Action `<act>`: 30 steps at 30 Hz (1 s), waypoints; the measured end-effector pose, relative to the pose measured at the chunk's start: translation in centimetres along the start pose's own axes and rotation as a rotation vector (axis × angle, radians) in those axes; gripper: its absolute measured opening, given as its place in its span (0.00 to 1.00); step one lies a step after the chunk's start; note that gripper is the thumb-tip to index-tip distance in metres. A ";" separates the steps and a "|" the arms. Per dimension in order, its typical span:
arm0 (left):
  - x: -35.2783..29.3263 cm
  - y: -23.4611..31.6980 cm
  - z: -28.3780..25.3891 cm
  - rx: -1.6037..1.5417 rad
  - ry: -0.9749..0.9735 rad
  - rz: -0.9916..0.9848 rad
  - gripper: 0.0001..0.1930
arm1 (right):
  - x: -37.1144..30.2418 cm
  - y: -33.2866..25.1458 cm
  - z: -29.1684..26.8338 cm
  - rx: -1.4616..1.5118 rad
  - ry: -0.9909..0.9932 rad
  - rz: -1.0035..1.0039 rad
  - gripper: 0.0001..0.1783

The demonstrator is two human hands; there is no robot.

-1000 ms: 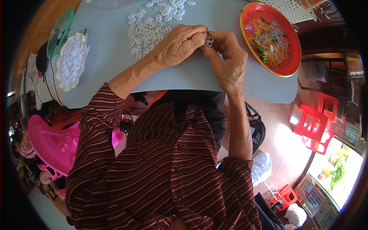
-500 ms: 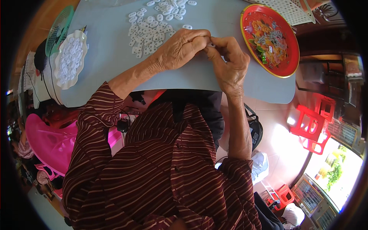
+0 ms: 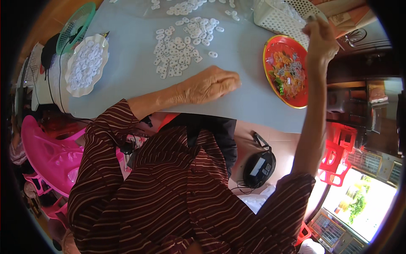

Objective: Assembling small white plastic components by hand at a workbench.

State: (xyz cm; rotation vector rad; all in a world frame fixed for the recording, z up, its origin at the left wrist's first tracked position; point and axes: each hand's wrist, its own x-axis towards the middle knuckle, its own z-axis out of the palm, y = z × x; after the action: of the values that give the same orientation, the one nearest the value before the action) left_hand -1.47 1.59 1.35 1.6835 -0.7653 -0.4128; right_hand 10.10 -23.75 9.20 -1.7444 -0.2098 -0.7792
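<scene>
Over the grey-blue table, my left hand point(image 3: 211, 86) is closed in a loose fist; whatever lies inside it, if anything, is hidden. My right hand point(image 3: 321, 42) is stretched out to the far right, above the edge of a white perforated basket point(image 3: 270, 21). Its fingers are pressed together, and I cannot make out anything between them. Beyond my left hand lies a spread of small white two-holed plastic pieces point(image 3: 174, 53), with one lone piece point(image 3: 212, 54) near the hand. A round red tray point(image 3: 275, 42) with a gold rim holds small grey metal parts point(image 3: 294, 72), left of my right forearm.
At the left stands a scalloped white dish point(image 3: 69, 86) of white pieces point(image 3: 86, 63), beside a green mesh basket point(image 3: 76, 27). More white pieces point(image 3: 186, 7) lie at the far side. A pink plastic chair point(image 3: 50, 156) and red stools point(image 3: 336, 156) stand around; a black bag point(image 3: 259, 169) is below.
My hands were together over the table, fingers working at a small white piece. Now the right has swung away to the far right, over the white basket; the left stays above the table.
</scene>
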 end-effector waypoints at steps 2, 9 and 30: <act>-0.1 0.2 0.2 0.001 -0.020 0.012 0.16 | 4.3 2.4 -2.0 -0.285 -0.007 -0.072 0.08; -1.2 -0.8 0.4 0.002 0.066 0.143 0.14 | -4.0 -1.2 6.3 -0.279 -0.480 -0.135 0.06; -1.1 -0.9 0.9 0.140 -0.067 0.197 0.09 | -10.8 -2.0 11.6 -0.330 -1.046 -0.050 0.03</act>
State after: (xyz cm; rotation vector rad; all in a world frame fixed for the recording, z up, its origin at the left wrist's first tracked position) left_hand -2.61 1.81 0.11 1.7107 -1.0190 -0.2844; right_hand 5.37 -9.80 2.89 -2.3334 -0.8589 0.1536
